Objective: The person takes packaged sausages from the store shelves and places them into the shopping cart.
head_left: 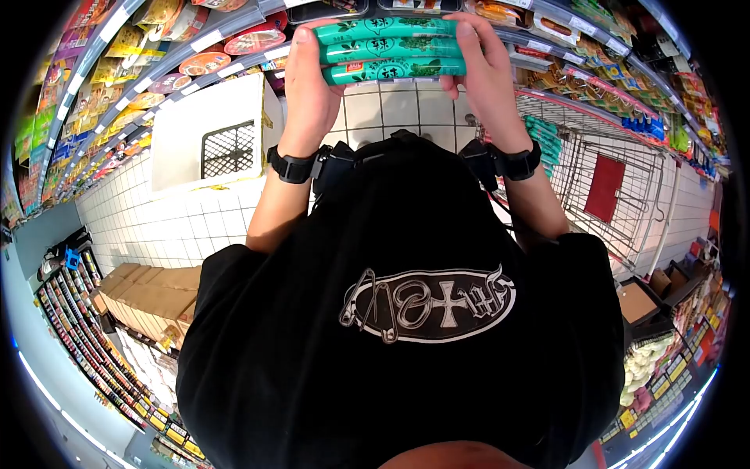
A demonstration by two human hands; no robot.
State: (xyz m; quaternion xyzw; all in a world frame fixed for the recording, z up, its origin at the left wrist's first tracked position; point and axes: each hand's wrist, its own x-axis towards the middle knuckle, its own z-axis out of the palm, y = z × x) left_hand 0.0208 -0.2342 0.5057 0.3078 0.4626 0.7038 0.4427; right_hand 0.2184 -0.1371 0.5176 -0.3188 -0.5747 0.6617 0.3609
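Three green tube-shaped packages [391, 49] with dark printed characters lie stacked in a row between my hands, in front of the shelves. My left hand [310, 90] grips their left ends, with the thumb on the near side. At the right ends, my right hand [484, 74] holds them, its thumb over the tubes and other fingers partly hidden behind. What the packages contain does not show. More green packages [544, 141] of like colour lie in the shopping cart [633, 184], right of my right forearm.
Shelves of packaged food [211, 62] curve across the front and both sides. A large white box [176, 148] with a dark grid opening stands at the left. Brown cartons [148, 293] are behind it, lower left. White tiled floor [398, 105] shows below the packages.
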